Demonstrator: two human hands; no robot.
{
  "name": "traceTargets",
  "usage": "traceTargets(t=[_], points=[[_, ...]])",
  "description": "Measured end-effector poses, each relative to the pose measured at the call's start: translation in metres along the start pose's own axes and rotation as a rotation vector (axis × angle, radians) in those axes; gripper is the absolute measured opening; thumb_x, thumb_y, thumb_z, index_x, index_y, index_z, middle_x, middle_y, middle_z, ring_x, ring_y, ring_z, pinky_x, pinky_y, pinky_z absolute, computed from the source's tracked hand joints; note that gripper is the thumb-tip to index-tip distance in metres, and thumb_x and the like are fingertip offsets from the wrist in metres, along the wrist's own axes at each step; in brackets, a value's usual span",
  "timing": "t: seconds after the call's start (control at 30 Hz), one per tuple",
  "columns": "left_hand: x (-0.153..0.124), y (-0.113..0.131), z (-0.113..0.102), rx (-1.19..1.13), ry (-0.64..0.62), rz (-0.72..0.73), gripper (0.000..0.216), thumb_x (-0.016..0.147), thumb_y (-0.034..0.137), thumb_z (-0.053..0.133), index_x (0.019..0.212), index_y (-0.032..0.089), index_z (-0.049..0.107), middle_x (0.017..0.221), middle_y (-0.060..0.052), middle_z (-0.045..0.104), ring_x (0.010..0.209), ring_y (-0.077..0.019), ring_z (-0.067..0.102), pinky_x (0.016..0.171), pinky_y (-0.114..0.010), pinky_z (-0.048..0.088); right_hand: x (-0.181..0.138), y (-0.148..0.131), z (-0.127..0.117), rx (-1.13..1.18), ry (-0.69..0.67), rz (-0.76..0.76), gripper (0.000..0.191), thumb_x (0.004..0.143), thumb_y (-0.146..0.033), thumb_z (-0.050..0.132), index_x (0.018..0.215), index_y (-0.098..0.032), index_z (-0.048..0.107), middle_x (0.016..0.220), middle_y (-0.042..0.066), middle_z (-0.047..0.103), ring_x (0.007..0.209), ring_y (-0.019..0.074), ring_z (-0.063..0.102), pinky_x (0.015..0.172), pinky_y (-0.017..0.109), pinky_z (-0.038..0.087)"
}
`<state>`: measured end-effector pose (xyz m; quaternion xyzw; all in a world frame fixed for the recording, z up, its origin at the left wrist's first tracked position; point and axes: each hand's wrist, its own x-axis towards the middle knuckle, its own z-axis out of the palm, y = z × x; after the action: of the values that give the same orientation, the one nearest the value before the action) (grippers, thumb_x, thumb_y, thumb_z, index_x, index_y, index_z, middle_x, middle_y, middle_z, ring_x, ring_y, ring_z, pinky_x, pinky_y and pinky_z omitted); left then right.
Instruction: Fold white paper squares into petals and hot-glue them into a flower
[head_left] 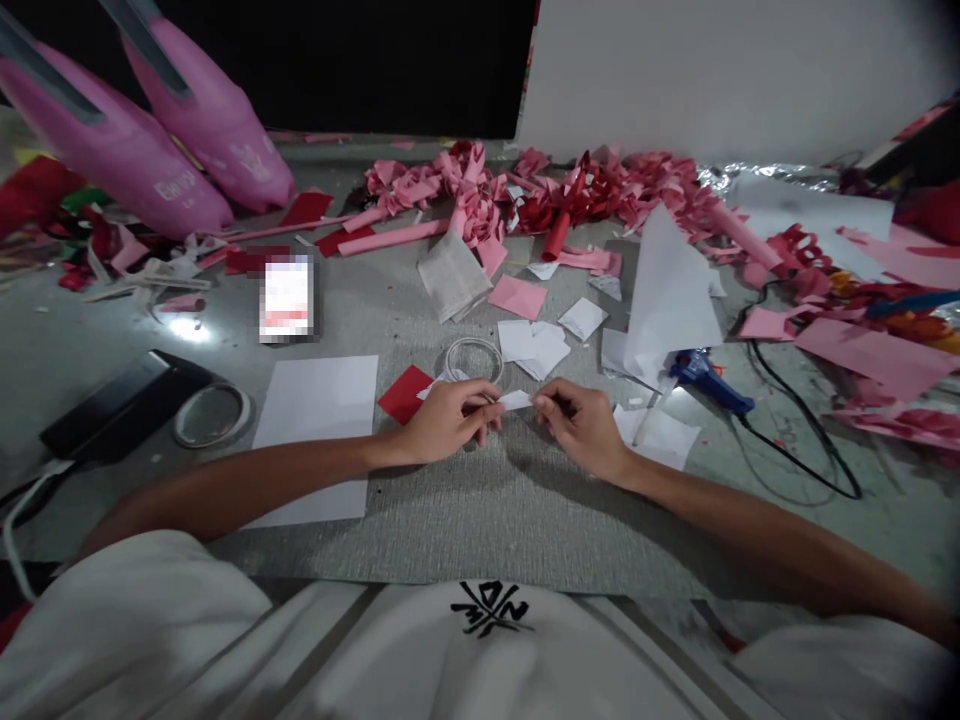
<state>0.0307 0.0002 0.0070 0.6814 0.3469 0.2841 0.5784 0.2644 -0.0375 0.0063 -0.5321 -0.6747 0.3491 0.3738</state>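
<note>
Between my two hands a small piece of white paper (515, 400) is pinched at both ends. My left hand (454, 415) has its thumb and fingers closed on the left end, and my right hand (577, 420) pinches the right tip. Just behind the left hand lies a roll of clear tape (474, 358). A red paper square (407, 394) sits left of that hand, partly under it. Cut white paper pieces (534, 346) lie beyond the hands. By my right wrist are a blue glue gun (709, 380) and more white paper (664, 435).
Pink and red paper flowers (480, 190) pile along the back. A white sheet (319, 410) and another tape roll (212, 415) lie left, near a black box-shaped device (127, 400). Pink slippers (202, 130) stand back left. A black cord (810, 400) loops at right.
</note>
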Motion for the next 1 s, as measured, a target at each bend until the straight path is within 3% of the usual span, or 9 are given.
traceTargets(t=[0.17,0.33,0.47,0.67,0.87,1.0], points=[[0.0001,0.0016,-0.0009,-0.012,-0.003,0.001,0.030,0.097,0.043,0.067,0.096,0.013,0.067,0.077,-0.003,0.073,0.052,-0.0083,0.065,0.052,-0.017,0.053,-0.0017,0.0011,0.0003,-0.007,0.010,-0.012,0.038,0.101,-0.051,0.057,0.086,-0.019,0.069,0.061,0.000,0.065,0.049,0.0117,0.052,0.049,0.025,0.039],[-0.0009,0.0036,-0.0029,0.074,-0.025,0.043,0.028,0.099,0.043,0.066,0.095,0.015,0.068,0.080,-0.003,0.074,0.058,-0.0088,0.067,0.058,-0.018,0.053,0.0012,0.0009,-0.0017,0.026,-0.152,-0.026,0.042,0.105,-0.049,0.050,0.085,-0.018,0.070,0.062,0.000,0.065,0.048,0.0103,0.050,0.050,0.025,0.037],[-0.0010,0.0034,-0.0045,0.184,-0.012,0.092,0.020,0.100,0.035,0.065,0.098,0.016,0.070,0.070,0.001,0.071,0.060,-0.0086,0.067,0.060,-0.017,0.049,0.0043,0.0011,-0.0041,0.049,-0.220,-0.037,0.042,0.103,-0.048,0.054,0.079,-0.018,0.070,0.061,0.000,0.063,0.049,0.0103,0.048,0.049,0.025,0.035],[-0.0004,0.0001,-0.0053,0.192,-0.025,0.083,0.023,0.101,0.038,0.064,0.106,0.016,0.071,0.070,0.001,0.072,0.060,-0.0098,0.067,0.058,-0.018,0.048,0.0061,0.0002,-0.0047,0.092,-0.216,-0.008,0.037,0.101,-0.047,0.058,0.083,-0.018,0.072,0.067,0.001,0.068,0.051,0.0107,0.049,0.052,0.026,0.037],[-0.0019,-0.0017,-0.0034,0.104,-0.077,0.028,0.023,0.099,0.035,0.066,0.112,0.016,0.069,0.084,-0.003,0.078,0.059,-0.0093,0.068,0.059,-0.019,0.054,0.0034,0.0005,-0.0024,-0.036,-0.213,-0.083,0.039,0.102,-0.044,0.058,0.074,-0.018,0.067,0.056,-0.004,0.055,0.050,0.0091,0.043,0.053,0.025,0.033],[-0.0031,-0.0009,-0.0012,0.080,-0.006,0.023,0.025,0.100,0.038,0.063,0.108,0.014,0.070,0.086,-0.005,0.078,0.054,-0.0091,0.066,0.054,-0.019,0.053,0.0022,-0.0007,-0.0018,-0.032,-0.134,-0.029,0.037,0.101,-0.046,0.058,0.079,-0.018,0.068,0.062,-0.001,0.063,0.051,0.0099,0.048,0.052,0.025,0.036]])
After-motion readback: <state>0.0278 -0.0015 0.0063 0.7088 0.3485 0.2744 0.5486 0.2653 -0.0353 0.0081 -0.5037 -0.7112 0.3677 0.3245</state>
